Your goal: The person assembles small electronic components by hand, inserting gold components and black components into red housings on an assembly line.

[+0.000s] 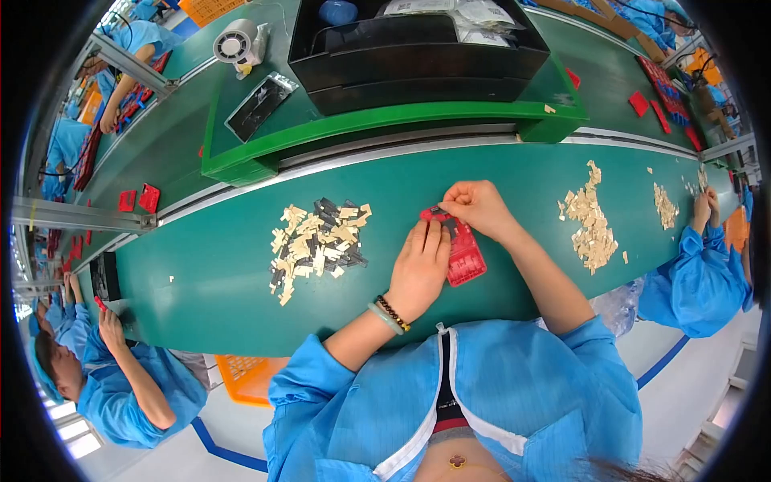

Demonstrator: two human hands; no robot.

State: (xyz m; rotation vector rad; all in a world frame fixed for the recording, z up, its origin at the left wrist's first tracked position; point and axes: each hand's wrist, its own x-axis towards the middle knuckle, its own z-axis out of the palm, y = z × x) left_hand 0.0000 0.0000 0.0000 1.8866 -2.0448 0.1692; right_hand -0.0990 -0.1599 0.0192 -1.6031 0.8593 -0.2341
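Note:
A red plastic casing (466, 261) lies on the green table in front of me, tilted slightly, with dark parts inside its upper half. My left hand (420, 269) rests over its left side, fingers together and holding it steady against the table. At the casing's far end, my right hand (479, 207) has its thumb and forefinger pinched at the rim beside a small dark piece (436, 210). Whether the fingertips grip that piece is too small to tell. Left of my hands is a loose pile of cream and dark grey flat pieces (317, 245).
Cream pieces form another pile (590, 229) on the right. Beyond the table edge, a green raised shelf (385, 120) carries a black bin (418, 64) with clear bags; a small white fan (234, 44) stands nearby. Co-workers in blue sit at left (136, 386) and right (695, 281).

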